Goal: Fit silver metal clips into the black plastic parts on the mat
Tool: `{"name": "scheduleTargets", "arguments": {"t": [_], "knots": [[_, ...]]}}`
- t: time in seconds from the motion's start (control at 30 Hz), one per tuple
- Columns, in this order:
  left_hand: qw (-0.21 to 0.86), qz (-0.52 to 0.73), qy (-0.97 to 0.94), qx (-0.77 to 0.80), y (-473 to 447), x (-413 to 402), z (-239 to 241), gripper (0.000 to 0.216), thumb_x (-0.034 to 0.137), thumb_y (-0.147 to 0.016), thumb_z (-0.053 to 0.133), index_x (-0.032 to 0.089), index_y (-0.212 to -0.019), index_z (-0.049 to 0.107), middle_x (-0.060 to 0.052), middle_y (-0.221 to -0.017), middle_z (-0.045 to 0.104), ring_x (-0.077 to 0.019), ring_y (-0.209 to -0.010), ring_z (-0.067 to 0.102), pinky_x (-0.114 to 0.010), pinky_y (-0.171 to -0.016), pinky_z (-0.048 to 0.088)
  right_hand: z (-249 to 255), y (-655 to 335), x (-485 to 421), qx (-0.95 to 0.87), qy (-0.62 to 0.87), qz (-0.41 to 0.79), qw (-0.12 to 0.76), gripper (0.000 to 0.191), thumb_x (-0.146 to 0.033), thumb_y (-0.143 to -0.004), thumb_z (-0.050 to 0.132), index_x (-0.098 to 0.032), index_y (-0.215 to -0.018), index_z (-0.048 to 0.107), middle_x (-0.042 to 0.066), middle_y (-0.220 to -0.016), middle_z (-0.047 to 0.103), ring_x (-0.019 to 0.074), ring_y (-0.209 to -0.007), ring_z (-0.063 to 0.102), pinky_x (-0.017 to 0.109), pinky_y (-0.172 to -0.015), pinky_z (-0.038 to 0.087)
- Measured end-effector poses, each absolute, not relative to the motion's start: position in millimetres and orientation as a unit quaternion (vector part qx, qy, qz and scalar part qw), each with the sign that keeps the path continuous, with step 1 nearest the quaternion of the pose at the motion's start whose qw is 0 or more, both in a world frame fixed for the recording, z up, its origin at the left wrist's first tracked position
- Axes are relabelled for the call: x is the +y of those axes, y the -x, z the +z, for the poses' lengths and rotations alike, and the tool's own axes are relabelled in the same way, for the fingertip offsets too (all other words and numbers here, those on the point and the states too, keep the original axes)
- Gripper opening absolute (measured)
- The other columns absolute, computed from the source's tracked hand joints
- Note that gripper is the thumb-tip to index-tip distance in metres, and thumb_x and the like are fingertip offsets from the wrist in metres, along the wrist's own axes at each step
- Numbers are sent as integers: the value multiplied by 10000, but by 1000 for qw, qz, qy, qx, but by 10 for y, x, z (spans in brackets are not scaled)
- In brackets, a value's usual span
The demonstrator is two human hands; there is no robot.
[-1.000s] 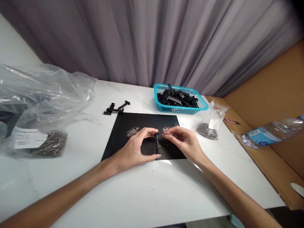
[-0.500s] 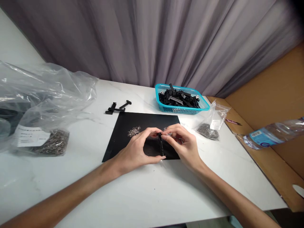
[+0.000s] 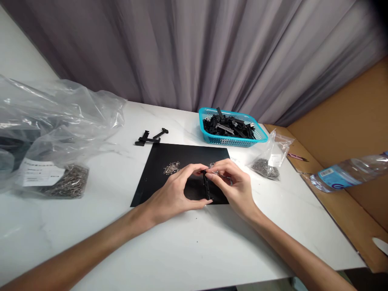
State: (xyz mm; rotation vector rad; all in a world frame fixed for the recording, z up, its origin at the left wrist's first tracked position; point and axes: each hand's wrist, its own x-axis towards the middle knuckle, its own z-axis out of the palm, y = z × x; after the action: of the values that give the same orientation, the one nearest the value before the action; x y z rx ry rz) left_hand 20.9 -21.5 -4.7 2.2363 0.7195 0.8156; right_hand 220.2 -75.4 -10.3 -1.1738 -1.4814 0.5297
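Left hand [image 3: 176, 194] pinching a black plastic clip [image 3: 207, 186] between thumb and fingertips, holding it roughly upright over the near edge of the black mat [image 3: 157, 178]. Right hand [image 3: 235, 186] closed in on the clip's top end, fingertips touching it; maybe a tiny metal bit pinched in there, too small to tell.

Clip looks light and stiff, hard plastic, thin enough to twist or slip if squeezed at the very end. Best grabbed along the long flat sides near the middle, like now. Probably not fragile, though small tabs could snap.

Two little heaps of metal springs [image 3: 171, 167] on the mat's far half, just beyond the fingers. Loose black parts [image 3: 150, 137] off the mat's far left corner. Blue basket [image 3: 233, 140] full of black clips toward the desk's far right, small bag of springs [image 3: 266, 166] beside it. Big clear plastic bag [image 3: 57, 117] at the left edge, another packet of metal bits [image 3: 65, 182] under it. Water bottle [image 3: 348, 171] lying on cardboard [image 3: 348, 121] past the right edge.
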Motion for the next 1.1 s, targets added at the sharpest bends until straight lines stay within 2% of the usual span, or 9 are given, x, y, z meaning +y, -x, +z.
{"name": "scheduleTargets", "arguments": {"t": [0.23, 0.4, 0.73, 0.9, 1.1], "knots": [[324, 302, -852, 281, -207, -213, -93, 623, 298, -775, 838, 288, -1324, 546, -35, -1268, 696, -251, -1163, 696, -383, -1031, 588, -126, -2156, -755, -663, 495, 154, 540, 88, -237, -986, 619, -241, -934, 690, 43, -924, 621, 162, -726, 560, 300, -563, 436], [316, 305, -855, 274, -207, -202, -112, 621, 277, -778, 827, 292, -1330, 544, -31, -1259, 698, -243, -1156, 701, -377, -1019, 597, -138, -2153, -763, -661, 512, 131, 533, 53, -255, -981, 639, -252, -971, 691, 39, -921, 630, 151, -654, 508, 300, -544, 446], [314, 295, -858, 280, -203, -218, -69, 582, 330, -772, 844, 282, -1273, 552, -20, -1245, 704, -238, -1125, 702, -376, -987, 596, -194, -2188, -800, -706, 472, 72, 523, 177, -180, -1011, 580, -256, -1039, 738, 62, -965, 675, 177, -801, 661, 295, -560, 513], [318, 301, -855, 277, -211, -229, -18, 615, 326, -754, 862, 273, -1284, 554, -24, -1212, 708, -234, -1104, 705, -363, -973, 592, -220, -2195, -787, -708, 463, 79, 527, 187, -115, -999, 557, -244, -1051, 682, 61, -999, 655, 168, -823, 650, 289, -597, 521], [338, 314, -846, 266, -201, -243, 44, 656, 339, -730, 884, 270, -1296, 559, -22, -1195, 709, -226, -1091, 704, -355, -977, 579, -124, -2210, -782, -657, 466, 153, 572, 66, -179, -1002, 597, -240, -997, 621, 34, -967, 609, 150, -771, 579, 287, -605, 457]]}}
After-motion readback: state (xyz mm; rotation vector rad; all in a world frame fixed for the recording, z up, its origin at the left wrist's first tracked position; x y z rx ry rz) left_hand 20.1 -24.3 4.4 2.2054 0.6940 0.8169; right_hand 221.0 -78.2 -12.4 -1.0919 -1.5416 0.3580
